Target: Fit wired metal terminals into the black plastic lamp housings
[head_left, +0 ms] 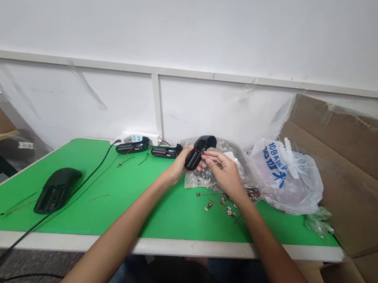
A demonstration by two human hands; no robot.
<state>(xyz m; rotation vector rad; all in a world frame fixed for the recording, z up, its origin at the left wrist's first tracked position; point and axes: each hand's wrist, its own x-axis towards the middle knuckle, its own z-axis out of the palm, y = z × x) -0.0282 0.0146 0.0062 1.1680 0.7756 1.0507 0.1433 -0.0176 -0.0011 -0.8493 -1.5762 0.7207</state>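
My left hand (183, 162) is wrapped round a black plastic housing (194, 157), raised above the table with its hollow rounded end up. My right hand (223, 166) is at the housing's right side, thumb and fingers pinched on a thin red wire (206, 153) that runs to the housing. The exact fingertip contact is too small to make out. Below the right wrist lie small metal parts with red wires (229, 211). Two similar black housings, one at the back left (132, 146) and one nearer my left hand (165, 151), rest with wires trailing from them.
Another black housing (59, 190) lies on the green tabletop (105, 217) at left, beside a black cable (95, 170) from a white power strip (141, 138). Behind my hands is a clear plastic bag (240, 157). A white printed bag (297, 182) and cardboard (345, 171) stand at right.
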